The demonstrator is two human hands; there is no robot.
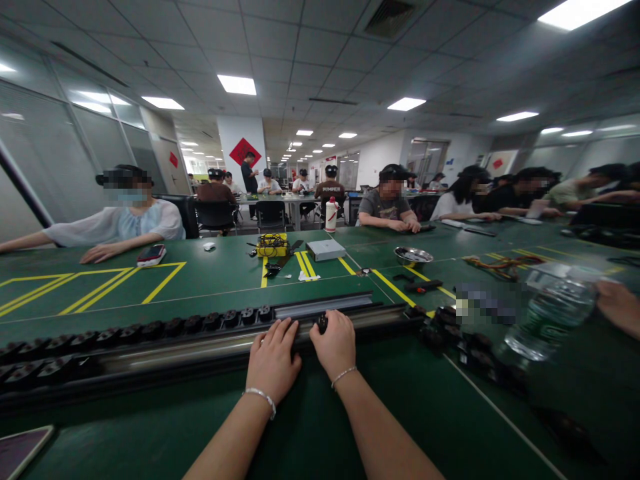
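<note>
A long dark metal rail (200, 350) lies across the green table (310, 433) in front of me, with a row of several small black parts (150, 329) seated along its left half. My left hand (273, 363) rests on the rail with its fingers stretched flat over the top. My right hand (337, 343) sits just beside it, fingers curled round a small black part (323, 323) on the rail. Both wrists wear thin bracelets.
A clear water bottle (550, 310) lies at the right, near another person's hand (620, 307). Loose black parts (465, 343) cluster right of the rail. A metal bowl (413, 255), grey box (325, 249), yellow case (273, 245) stand farther back. Several people sit around the tables. A phone (23, 450) lies at lower left.
</note>
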